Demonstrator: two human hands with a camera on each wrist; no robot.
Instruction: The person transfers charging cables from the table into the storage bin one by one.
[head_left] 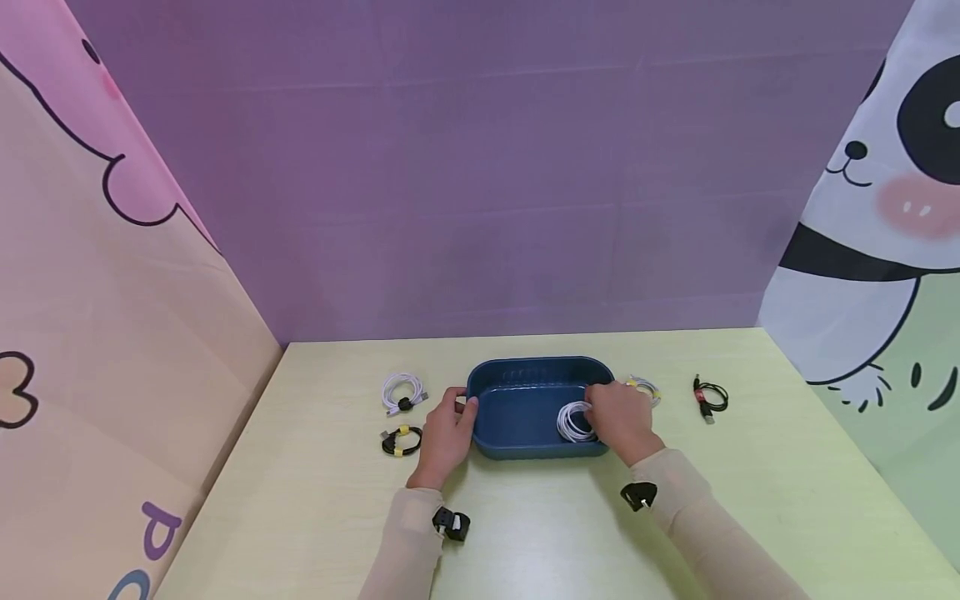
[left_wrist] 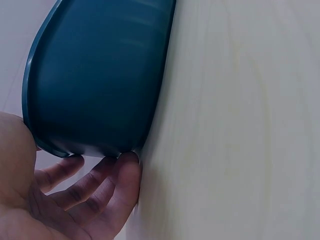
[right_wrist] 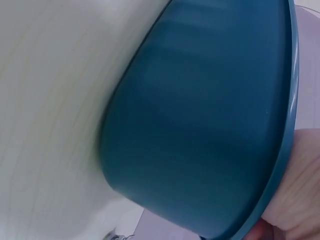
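A dark blue tray stands on the table, and my left hand holds its left end. In the left wrist view, bent fingers touch the outside of the end wall. My right hand reaches over the right rim into the tray. Its curled fingers are at the right side of a coiled white cable and grip it there; the fingertips are partly hidden. The right wrist view shows mostly the outer wall of the tray, with part of the hand above the rim.
Left of the tray lie a white cable coil with a black tie and a black cable coil with yellow ties. A pale cable coil sits behind my right hand. Further right is a black cable with a red tie.
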